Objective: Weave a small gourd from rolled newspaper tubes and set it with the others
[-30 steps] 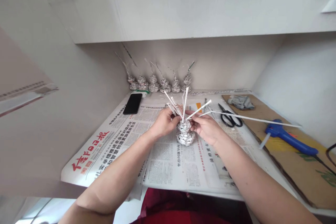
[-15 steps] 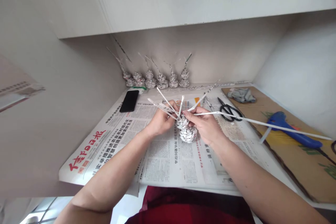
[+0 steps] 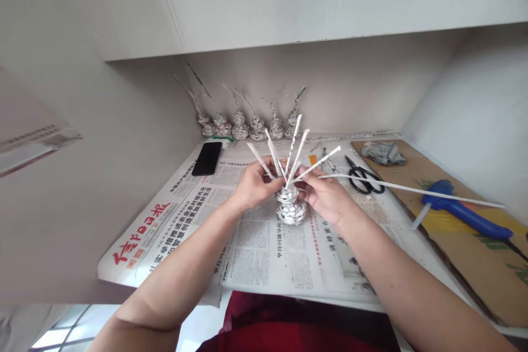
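Note:
A small gourd-shaped weave of rolled newspaper stands over the newspaper in front of me, with several paper stakes fanning up from its top. My left hand is closed on its upper left side, thumb at the base of the stakes. My right hand is closed at the upper right side, where a long thin paper strip runs through its fingers and out to the right. The fingertips behind the stakes are partly hidden.
Several finished-looking paper gourds line the back wall. A black phone lies at left. Black scissors, a blue glue gun and a crumpled grey cloth are at right, the latter two on cardboard. Newspaper covers the table.
The gourd has been turned, so its stakes now fan differently and stand more upright. My right hand has shifted slightly, and the long strip's far end has moved left and up.

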